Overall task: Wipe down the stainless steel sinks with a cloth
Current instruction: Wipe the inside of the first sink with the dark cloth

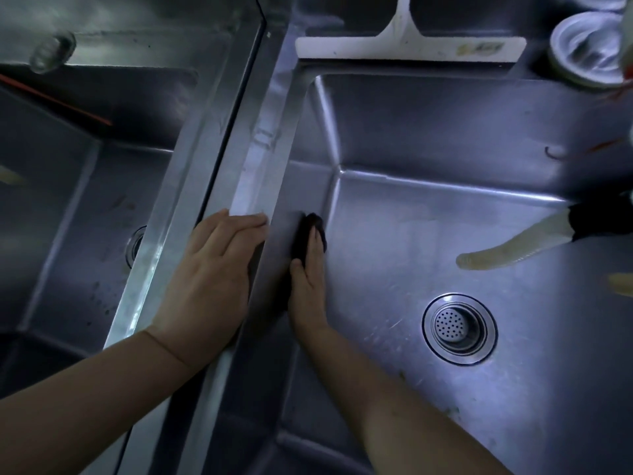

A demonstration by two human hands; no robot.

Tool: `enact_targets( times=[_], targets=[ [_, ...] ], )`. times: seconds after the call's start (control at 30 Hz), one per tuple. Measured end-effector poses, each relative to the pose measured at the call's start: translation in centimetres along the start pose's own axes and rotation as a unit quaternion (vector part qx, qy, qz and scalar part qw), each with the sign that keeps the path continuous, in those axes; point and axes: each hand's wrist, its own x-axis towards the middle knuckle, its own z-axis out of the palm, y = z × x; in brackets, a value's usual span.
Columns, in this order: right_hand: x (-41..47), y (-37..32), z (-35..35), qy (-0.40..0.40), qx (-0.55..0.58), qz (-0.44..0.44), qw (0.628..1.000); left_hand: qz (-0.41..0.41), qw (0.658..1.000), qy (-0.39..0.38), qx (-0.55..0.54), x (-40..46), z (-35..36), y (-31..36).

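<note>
No text, label, brand, number or sign can be read in this view. The white squeegee (pixel 407 42) lying at the far rim of the right sink (pixel 428 234) has a small yellowish mark near its right end, but it is blurred and I cannot tell if it is writing.
</note>
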Motion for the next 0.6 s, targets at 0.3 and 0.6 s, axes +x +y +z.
enact_targets(
  times=[0.3, 0.6],
  targets=[
    [-1.3, -1.3, 0.7, 0.018, 0.044, 0.131, 0.990, 0.028, 0.999, 0.018, 0.001, -0.4, 0.3, -0.4],
    [-12.1, -4.5, 2.8, -0.063, 0.087, -0.051, 0.993, 0.026, 0.999, 0.027, 0.005, -0.5, 0.0, -0.1]
  ],
)
